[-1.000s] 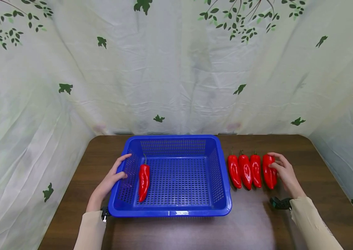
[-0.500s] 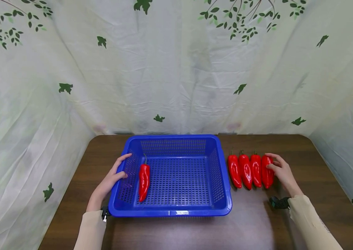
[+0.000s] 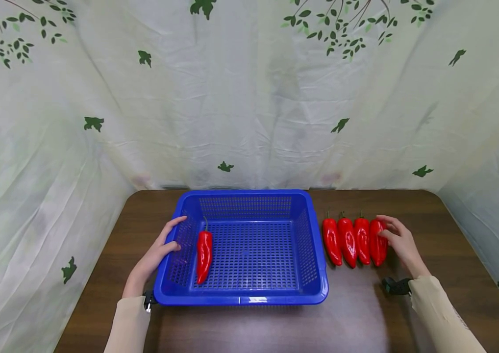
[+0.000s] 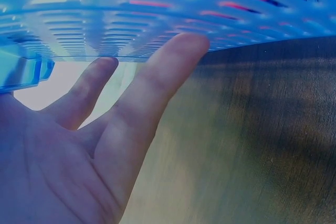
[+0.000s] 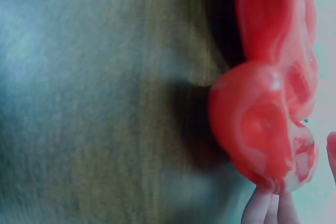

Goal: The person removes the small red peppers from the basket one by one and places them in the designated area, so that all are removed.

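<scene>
My left hand (image 3: pixel 157 252) rests against the left side of a blue plastic basket (image 3: pixel 249 300), its thumb and a finger reaching the rim. In the left wrist view, these digits (image 4: pixel 178 59) look straight and spread beside the slotted wall. Inside the basket, near its left wall, lies one red pepper (image 3: pixel 204 257) with its stem away from me. My right hand (image 3: pixel 403 245) is at the rightmost red pepper (image 3: pixel 378 247) of a row. In the right wrist view, fingertips (image 5: pixel 273 208) touch that pepper's side, while another digit at the right edge stays apart from it.
Several red peppers, among them the leftmost pepper (image 3: pixel 332 242), lie side by side on the brown wooden table (image 3: pixel 346 314), right of the basket. A pale curtain (image 3: pixel 254 98) with leaf patterns hangs behind the table and along both sides.
The rightmost pepper has shifted slightly left, closer to the row, along with my right hand. Over the last half second the hand has stayed almost still. My left hand and the basket have not moved.
</scene>
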`<state>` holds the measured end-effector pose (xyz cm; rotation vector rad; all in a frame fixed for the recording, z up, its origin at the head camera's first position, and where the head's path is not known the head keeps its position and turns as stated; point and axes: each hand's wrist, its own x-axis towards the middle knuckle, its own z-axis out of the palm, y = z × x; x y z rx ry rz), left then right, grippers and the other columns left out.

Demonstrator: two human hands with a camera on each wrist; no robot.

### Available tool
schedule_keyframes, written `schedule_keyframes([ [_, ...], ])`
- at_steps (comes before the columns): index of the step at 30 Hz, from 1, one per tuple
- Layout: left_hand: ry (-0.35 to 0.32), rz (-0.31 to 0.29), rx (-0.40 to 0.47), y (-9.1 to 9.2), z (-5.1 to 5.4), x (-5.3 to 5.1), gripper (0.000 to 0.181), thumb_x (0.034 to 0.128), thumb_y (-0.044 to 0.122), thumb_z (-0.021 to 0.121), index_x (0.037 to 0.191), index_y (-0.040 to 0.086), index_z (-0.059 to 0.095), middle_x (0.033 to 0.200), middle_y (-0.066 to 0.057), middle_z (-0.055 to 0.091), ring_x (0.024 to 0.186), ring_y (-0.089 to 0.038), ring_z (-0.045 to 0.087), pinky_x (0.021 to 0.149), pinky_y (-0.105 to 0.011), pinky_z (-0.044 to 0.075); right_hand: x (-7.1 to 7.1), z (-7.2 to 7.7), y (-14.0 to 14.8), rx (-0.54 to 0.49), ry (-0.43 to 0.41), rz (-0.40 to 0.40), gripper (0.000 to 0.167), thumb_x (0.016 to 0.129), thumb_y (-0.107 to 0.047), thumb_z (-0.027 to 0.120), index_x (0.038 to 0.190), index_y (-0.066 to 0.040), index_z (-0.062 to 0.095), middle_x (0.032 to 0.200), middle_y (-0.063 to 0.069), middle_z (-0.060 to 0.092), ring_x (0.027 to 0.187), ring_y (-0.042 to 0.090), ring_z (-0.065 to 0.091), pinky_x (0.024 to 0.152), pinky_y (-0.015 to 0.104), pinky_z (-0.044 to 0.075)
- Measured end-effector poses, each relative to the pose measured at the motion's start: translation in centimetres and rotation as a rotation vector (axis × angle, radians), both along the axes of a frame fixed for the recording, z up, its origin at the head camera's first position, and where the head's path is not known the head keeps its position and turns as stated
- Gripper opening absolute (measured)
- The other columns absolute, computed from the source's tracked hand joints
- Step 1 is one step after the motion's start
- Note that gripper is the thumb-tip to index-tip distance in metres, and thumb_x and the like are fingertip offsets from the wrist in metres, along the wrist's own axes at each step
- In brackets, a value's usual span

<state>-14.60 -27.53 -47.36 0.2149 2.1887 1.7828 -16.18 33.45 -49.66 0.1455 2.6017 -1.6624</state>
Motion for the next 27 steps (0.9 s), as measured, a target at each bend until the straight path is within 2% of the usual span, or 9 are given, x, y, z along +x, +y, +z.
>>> schedule_keyframes([
  [8, 0.008, 0.002, -0.008, 0.0, 0.0, 0.0, 0.066, 0.0897, 0.010, 0.045, 0.150, 0.025, 0.022, 0.154, -0.017, 0.007, 0.127, -0.053, 0.028, 0.085, -0.057, 0.047, 0.0, 0.6, -0.2, -0.013, 0.053, -0.083, 0.043, 0.098, -0.010, 0.041, 0.139, 0.005, 0.037, 0.133, 0.028, 0.040, 0.094, 0.002, 0.045, 0.073, 0.015, 0.046],
  [14, 0.008, 0.006, -0.018, 0.0, 0.0, 0.0, 0.067, 0.0890, 0.011, 0.046, 0.150, 0.025, 0.022, 0.154, -0.017, 0.007, 0.127, -0.053, 0.027, 0.085, -0.058, 0.047, 0.0, 1.0, -0.4, -0.031, 0.083, -0.127, 0.041, 0.097, -0.009, 0.043, 0.136, 0.005, 0.041, 0.127, 0.024, 0.043, 0.090, 0.003, 0.050, 0.073, 0.018, 0.047],
  [17, 0.006, 0.008, -0.021, 0.0, 0.0, 0.0, 0.067, 0.0889, 0.011, 0.046, 0.150, 0.025, 0.022, 0.154, -0.018, 0.007, 0.126, -0.053, 0.028, 0.085, -0.057, 0.047, 0.0, 1.3, -0.6, -0.030, 0.093, -0.156, 0.041, 0.097, -0.010, 0.044, 0.135, 0.004, 0.043, 0.123, 0.018, 0.046, 0.091, 0.005, 0.051, 0.075, 0.019, 0.047],
  [20, 0.005, 0.010, -0.021, 0.0, 0.0, 0.0, 0.066, 0.0891, 0.011, 0.045, 0.150, 0.025, 0.022, 0.154, -0.017, 0.007, 0.126, -0.053, 0.028, 0.084, -0.057, 0.047, 0.1, 1.8, -0.9, -0.030, 0.106, -0.170, 0.040, 0.096, -0.011, 0.044, 0.135, 0.001, 0.046, 0.117, 0.006, 0.051, 0.092, 0.004, 0.051, 0.076, 0.019, 0.047],
  [24, 0.002, 0.014, -0.019, 0.1, 0.1, 0.0, 0.066, 0.0889, 0.010, 0.045, 0.149, 0.026, 0.022, 0.154, -0.018, 0.007, 0.125, -0.052, 0.030, 0.084, -0.056, 0.048, 0.1, 2.6, -1.6, -0.040, 0.136, -0.163, 0.040, 0.097, -0.012, 0.044, 0.135, 0.000, 0.047, 0.112, -0.009, 0.050, 0.094, 0.003, 0.050, 0.078, 0.018, 0.047],
  [27, 0.006, 0.010, -0.017, 0.2, 0.1, 0.0, 0.066, 0.0890, 0.009, 0.045, 0.149, 0.025, 0.022, 0.153, -0.019, 0.007, 0.124, -0.053, 0.030, 0.084, -0.056, 0.048, 0.2, 3.2, -2.3, -0.044, 0.153, -0.152, 0.039, 0.097, -0.013, 0.045, 0.134, 0.000, 0.047, 0.109, -0.013, 0.050, 0.094, 0.002, 0.050, 0.078, 0.017, 0.046],
])
